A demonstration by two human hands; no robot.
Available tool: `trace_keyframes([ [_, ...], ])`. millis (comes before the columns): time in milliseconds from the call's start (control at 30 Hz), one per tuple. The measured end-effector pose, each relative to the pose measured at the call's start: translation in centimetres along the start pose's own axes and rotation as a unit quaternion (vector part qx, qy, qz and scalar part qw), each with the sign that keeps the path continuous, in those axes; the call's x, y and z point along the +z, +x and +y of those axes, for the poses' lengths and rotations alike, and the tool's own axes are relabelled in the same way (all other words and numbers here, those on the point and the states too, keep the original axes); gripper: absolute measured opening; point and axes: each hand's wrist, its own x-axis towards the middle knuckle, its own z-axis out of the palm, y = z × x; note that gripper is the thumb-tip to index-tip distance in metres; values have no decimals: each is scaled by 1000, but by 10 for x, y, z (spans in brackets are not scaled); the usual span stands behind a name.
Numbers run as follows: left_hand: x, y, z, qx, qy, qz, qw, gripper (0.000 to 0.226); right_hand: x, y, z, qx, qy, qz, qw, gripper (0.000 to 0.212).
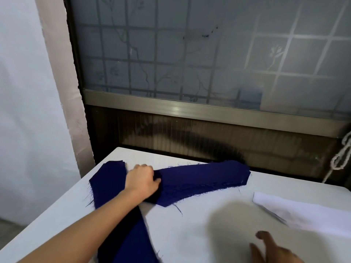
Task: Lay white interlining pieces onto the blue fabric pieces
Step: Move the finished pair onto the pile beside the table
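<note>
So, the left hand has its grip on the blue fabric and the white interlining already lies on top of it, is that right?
Not quite. The left hand has its grip on the blue fabric, but the white interlining is not on it: the head view shows it lying on the table to the right, apart from the fabric.

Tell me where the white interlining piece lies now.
In the head view, the white interlining piece lies on the right side of the table, right of the blue fabric and beyond the right hand.
</note>
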Motion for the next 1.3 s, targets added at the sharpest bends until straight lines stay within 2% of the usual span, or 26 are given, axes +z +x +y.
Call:
trace_keyframes([
  [33, 4, -4, 6, -16, 17, -25, 999, 27, 50, -34, 73, 10, -79, 86, 993, 32],
  [67, 6, -6, 10, -36, 20, -39, 998, 25, 52, -39, 95, -37, -71, 12, 997, 31],
  [100, 7, -8, 14, -57, 15, -47, 997, 22, 66, -37, 98, -44, -4, 52, 998, 30],
  [133, 6, -8, 18, -74, 10, -54, 996, 20, 60, -35, 106, -30, 65, 34, 997, 27],
  [167, 5, -7, 20, -84, 10, -62, 994, 19, 54, -31, 106, -55, 43, 16, 997, 25],
  [200, 3, -6, 22, -87, 18, -71, 994, 19, 53, -37, 108, -70, -67, 29, 995, 26],
  [233, 2, -5, 23, -79, 32, -78, 993, 19, 59, -57, 124, -60, -124, 48, 989, 31],
  [267, 0, -5, 25, -65, 46, -81, 993, 19, 58, -71, 126, -12, -86, 21, 996, 35],
  [300, 0, -6, 25, -49, 56, -85, 994, 20, 66, -76, 130, -34, -88, 37, 995, 36],
  [400, 7, -11, 27, 21, 71, -104, 992, 23, 73, -76, 127, -45, -101, 83, 990, 18],
  [467, 13, -14, 28, 55, 21, -127, 990, 17, 75, -78, 129, -70, -119, 80, 987, 13],
  [567, 12, -14, 27, 35, -75, -147, 986, 16, 79, -78, 131, -74, -116, 99, 986, 11],
  [667, 10, -15, 27, 10, -126, -106, 986, 19, 77, -78, 127, -52, -134, 98, 985, 10],
  [800, 9, -25, 28, -2, -153, 44, 987, 15, 79, -75, 127, -49, -137, 86, 986, 11],
  [867, 9, -30, 29, -25, -176, 101, 979, 31, 78, -76, 125, -46, -121, 101, 986, 9],
  [967, 4, -41, 43, -62, -289, 102, 950, 51, 79, -79, 124, -49, -92, 119, 987, 17],
  [1033, 1, -56, 60, -6, -332, 91, 939, 43, 78, -81, 122, -53, -85, 136, 986, 24],
  [1100, 1, -74, 81, 79, -357, 38, 930, 24, 78, -81, 121, -68, -104, 159, 979, 26],
  [1167, 4, -95, 100, 161, -367, -70, 914, 11, 76, -80, 120, -128, -132, 211, 960, 40],
  [1233, 9, -112, 117, 232, -357, -169, 889, 10, 78, -80, 118, -187, -148, 270, 933, 42],
  [1300, 8, -124, 131, 285, -351, -255, 855, 16, 80, -80, 111, -250, -173, 294, 906, 48],
])
